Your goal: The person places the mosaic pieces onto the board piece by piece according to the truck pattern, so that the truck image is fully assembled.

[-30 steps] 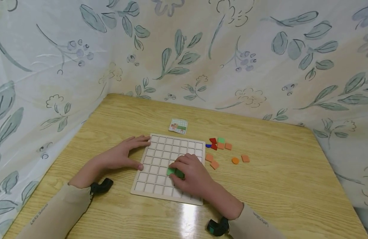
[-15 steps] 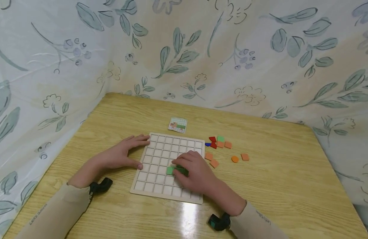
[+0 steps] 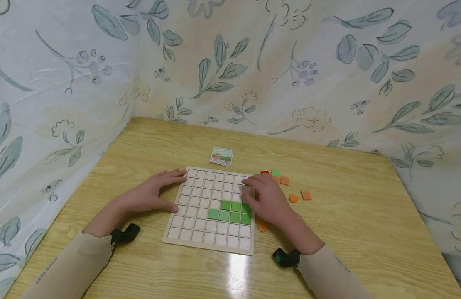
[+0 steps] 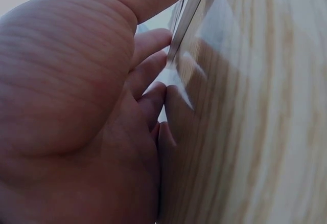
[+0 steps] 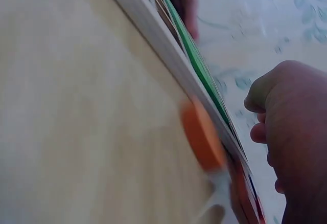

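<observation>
Nearest, at the bottom of the head view, a tan left sleeve and a tan right sleeve, each with dark lettering and a curved black device at the wrist. Under everything, a wood-grained table, with a bright streak of reflected light between the sleeves. A little farther on, flat on the tabletop, a pale gridded board, slightly turned. Just beside its right rim, near the right wrist, a round orange disc. Set in the grid toward the right side, green tiles in two adjoining rows: four in the nearer, three in the farther, with the two leftmost of the nearer row paler. At the left rim, the left hand, not grasping, with thumb and fingers spread and tips resting against the edge. Over the right rim, just past the tiles, the right hand, loose and released, with fingers gently bent and thumb parted from them; in the right wrist view, apart from the board. Beyond the right forearm, a second orange disc near an orange square. Farther, close together, another orange square, a light green square and a red piece, partly hidden. Past the board's far edge, a small printed card showing a brown-and-green figure on a grid. Farthest, behind the tabletop, pale floral cloth.
</observation>
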The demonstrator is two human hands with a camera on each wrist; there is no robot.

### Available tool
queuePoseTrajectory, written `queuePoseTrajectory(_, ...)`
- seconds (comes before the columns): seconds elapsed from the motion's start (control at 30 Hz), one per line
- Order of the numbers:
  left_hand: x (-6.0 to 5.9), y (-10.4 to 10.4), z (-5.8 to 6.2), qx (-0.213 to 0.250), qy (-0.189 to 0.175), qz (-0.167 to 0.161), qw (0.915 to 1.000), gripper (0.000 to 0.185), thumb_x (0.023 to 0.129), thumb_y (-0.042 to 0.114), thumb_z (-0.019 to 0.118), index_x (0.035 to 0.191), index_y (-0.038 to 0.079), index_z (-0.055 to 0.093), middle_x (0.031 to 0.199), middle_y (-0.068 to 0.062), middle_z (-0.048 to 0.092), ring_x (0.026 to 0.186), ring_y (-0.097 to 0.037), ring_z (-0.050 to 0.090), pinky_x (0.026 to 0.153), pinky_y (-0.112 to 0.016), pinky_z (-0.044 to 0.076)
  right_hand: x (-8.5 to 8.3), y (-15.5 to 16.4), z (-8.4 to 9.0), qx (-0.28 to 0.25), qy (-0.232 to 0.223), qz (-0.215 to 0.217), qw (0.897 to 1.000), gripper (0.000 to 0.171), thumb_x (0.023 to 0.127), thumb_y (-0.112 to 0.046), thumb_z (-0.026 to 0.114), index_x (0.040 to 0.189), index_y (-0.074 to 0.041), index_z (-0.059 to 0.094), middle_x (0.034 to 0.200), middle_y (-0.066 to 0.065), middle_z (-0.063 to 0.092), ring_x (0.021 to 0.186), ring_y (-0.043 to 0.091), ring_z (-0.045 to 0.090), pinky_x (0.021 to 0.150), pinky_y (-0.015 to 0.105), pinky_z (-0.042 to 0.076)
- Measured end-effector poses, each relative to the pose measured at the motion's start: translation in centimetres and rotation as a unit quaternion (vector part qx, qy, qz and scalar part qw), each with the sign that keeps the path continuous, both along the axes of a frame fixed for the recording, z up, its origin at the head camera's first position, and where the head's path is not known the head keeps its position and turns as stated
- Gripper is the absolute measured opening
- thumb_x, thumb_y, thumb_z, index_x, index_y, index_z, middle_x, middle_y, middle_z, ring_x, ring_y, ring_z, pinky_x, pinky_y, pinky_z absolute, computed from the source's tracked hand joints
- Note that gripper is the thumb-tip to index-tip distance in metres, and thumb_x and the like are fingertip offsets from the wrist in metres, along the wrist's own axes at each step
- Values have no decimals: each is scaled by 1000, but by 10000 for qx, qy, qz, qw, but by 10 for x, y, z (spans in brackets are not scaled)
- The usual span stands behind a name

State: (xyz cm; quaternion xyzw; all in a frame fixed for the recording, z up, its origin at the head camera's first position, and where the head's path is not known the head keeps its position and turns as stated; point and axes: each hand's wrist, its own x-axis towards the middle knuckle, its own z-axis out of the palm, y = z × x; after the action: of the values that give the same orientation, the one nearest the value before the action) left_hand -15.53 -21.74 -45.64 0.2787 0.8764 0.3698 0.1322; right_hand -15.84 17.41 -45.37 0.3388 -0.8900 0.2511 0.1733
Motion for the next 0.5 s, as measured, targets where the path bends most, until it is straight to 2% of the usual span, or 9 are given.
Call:
queuePoseTrajectory(0.27,2,0,-1,44,-57,49,10000,90,77,49,83,153,26,41,163,11,21,151,-27,5,115,-61,10,-24,41,-2,-181,50,-702,9974,22,91,-18,67,110,-7,73,104,3,71,92,21,56,82,39,45)
queuePoseTrajectory(0.5,2,-1,1,-1,-99,104,9999,90,76,50,83,152,29,41,163,15,20,151,-25,5,116,-60,9,-33,63,-1,-58,-273,-1498,9883,26,94,-12,67,119,-6,71,116,9,69,101,28,58,90,46,47)
